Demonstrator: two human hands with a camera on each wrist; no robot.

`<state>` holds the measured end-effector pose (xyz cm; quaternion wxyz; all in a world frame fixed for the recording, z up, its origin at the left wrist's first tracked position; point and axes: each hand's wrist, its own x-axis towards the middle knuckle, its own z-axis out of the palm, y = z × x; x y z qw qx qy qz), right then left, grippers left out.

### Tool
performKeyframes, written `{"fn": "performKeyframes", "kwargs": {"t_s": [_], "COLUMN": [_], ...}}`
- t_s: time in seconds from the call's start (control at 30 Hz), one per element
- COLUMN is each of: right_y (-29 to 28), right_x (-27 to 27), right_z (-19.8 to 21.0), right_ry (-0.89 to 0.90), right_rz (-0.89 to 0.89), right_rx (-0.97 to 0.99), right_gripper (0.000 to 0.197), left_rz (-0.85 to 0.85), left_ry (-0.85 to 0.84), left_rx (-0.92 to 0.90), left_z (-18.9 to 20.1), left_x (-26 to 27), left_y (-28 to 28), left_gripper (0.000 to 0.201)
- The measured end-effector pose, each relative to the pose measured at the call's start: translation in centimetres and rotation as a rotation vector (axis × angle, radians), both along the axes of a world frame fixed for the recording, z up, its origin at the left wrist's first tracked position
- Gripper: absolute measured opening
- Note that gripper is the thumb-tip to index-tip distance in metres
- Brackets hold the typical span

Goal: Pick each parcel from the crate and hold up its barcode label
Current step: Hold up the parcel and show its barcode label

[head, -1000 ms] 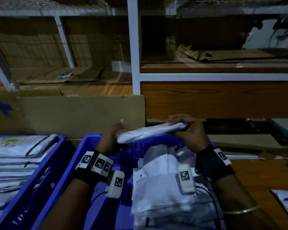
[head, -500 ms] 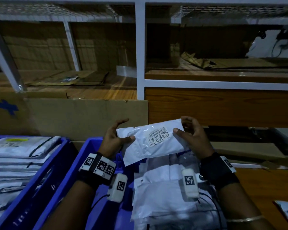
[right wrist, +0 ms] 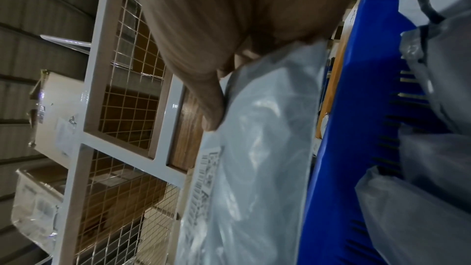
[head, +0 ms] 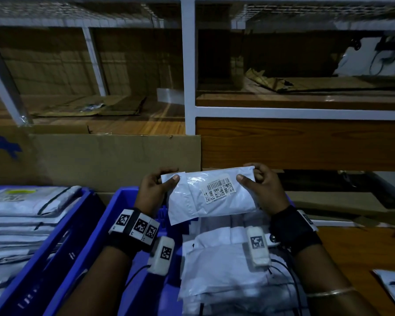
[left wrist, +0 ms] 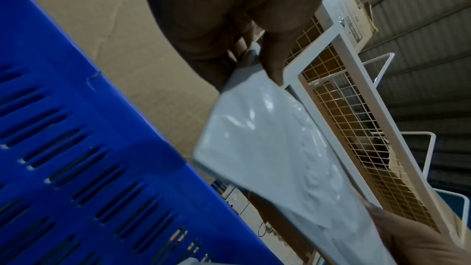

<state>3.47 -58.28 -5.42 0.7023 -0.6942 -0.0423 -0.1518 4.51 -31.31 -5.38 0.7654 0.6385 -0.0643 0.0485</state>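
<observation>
Two hands held one white parcel point(head: 211, 197) above a blue crate point(head: 114, 215), w/ its barcode label point(head: 219, 192) facing the head camera. The left hand point(head: 154, 190) pinched the parcel's upper left corner btwn thumb and fingers, while the right hand point(head: 263, 190) pinched the upper right corner the same way. More white parcels point(head: 233, 265) lay piled in the crate below, a second crate point(head: 62, 224) of grey packets point(head: 25, 215) stood just beside it at left, and a cardboard sheet point(head: 96, 156) leaned against white shelving point(head: 188, 76) behind.
</observation>
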Motion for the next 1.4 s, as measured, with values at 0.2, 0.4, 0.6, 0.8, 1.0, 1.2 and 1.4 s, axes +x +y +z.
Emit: {"fn": "performKeyframes", "kwargs": {"t_s": [0.2, 0.4, 0.6, 0.8, 1.0, 1.2, 1.4], "right_y": [0.1, 0.5, 0.5, -0.1, -0.5, -0.5, -0.2], "right_x": [0.1, 0.3, -0.1, -0.2, -0.2, -0.3, -0.1], "right_z": [-0.1, -0.3, -0.2, 0.4, 0.4, 0.3, -0.2], "right_ry": [-0.034, -0.019, 0.061, -0.003, 0.005, -0.012, 0.011], "right_rz": [-0.029, -0.032, 0.068, -0.004, -0.016, -0.008, 0.058], "right_rx": [0.025, 0.087, 0.103, 0.082, 0.094, 0.107, 0.084], "right_gripper": [0.023, 0.024, 0.052, 0.058, 0.063, 0.06, 0.058], "left_rz": [0.043, -0.094, 0.001, -0.112, -0.152, -0.186, -0.106], "left_ry": [0.011, 0.007, -0.011, 0.075, 0.11, 0.113, 0.089], "left_rx": [-0.033, 0.109, 0.067, 0.085, 0.123, 0.17, 0.104], "left_z": [-0.2, 0.1, -0.6, -0.7, -1.1, -0.7, 0.1], "left_x": [-0.1, -0.6, -0.2, -0.1, -0.1, -0.5, -0.8], "left_y": [0.3, -0.2, 0.3, 0.2, 0.4, 0.4, -0.3], "left_gripper": [0.021, 0.018, 0.018, 0.056, 0.037, 0.033, 0.011]}}
